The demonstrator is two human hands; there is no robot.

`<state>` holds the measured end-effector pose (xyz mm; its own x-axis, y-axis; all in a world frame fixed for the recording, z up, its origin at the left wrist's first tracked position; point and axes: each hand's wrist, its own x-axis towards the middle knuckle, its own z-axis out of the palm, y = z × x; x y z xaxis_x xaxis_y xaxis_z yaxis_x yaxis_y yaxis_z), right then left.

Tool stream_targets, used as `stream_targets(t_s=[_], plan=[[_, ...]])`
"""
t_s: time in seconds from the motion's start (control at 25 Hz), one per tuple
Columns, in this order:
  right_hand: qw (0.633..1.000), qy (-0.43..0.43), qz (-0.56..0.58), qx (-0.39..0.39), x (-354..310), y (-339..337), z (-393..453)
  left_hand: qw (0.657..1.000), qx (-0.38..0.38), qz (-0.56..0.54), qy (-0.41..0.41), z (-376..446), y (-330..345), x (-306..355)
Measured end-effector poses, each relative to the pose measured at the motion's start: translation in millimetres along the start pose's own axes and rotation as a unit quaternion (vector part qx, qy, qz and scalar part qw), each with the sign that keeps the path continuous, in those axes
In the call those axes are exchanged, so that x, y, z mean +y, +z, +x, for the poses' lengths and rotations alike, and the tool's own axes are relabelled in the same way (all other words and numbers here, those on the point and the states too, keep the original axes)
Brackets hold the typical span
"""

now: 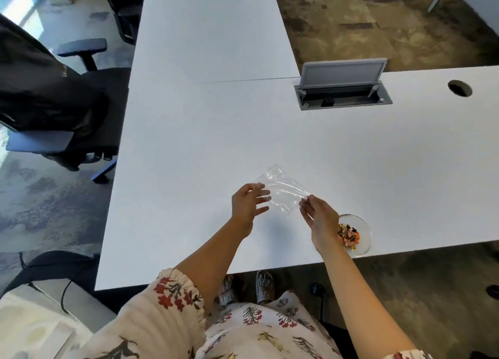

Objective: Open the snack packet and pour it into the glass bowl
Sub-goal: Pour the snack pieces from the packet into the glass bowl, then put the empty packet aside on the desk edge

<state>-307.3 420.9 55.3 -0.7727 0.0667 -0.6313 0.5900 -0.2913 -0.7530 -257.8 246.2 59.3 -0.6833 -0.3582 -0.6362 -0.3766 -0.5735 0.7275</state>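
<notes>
A clear, empty-looking plastic snack packet (283, 190) hangs just above the white table (216, 142), stretched between both hands. My right hand (320, 218) pinches its right edge with thumb and fingertips. My left hand (249, 204) touches its left edge with fingers spread; whether it grips the plastic is unclear. A small glass bowl (363, 234) stands near the table's front edge, right of my right hand, partly hidden by the wrist. It holds a pile of mixed orange, pink and dark snack pieces (348, 237).
An open grey cable flap (343, 86) sits in the table behind the packet, and a round cable hole (459, 88) at the far right. A black office chair (81, 110) stands left of the table. The table's front edge runs just below the bowl.
</notes>
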Motion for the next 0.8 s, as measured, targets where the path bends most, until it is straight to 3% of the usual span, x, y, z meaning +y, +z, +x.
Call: stream_targets(t_s=[0.52, 0.8], plan=[[0.972, 0.046, -0.162, -0.163, 54, 92, -14, 0.991, 0.124, -0.003, 0.055, 7, -125, 32], [0.937, 0.041, -0.261, -0.228, 90, 130, -29, 0.986, 0.164, 0.029, 0.031, 4, -201, 37]])
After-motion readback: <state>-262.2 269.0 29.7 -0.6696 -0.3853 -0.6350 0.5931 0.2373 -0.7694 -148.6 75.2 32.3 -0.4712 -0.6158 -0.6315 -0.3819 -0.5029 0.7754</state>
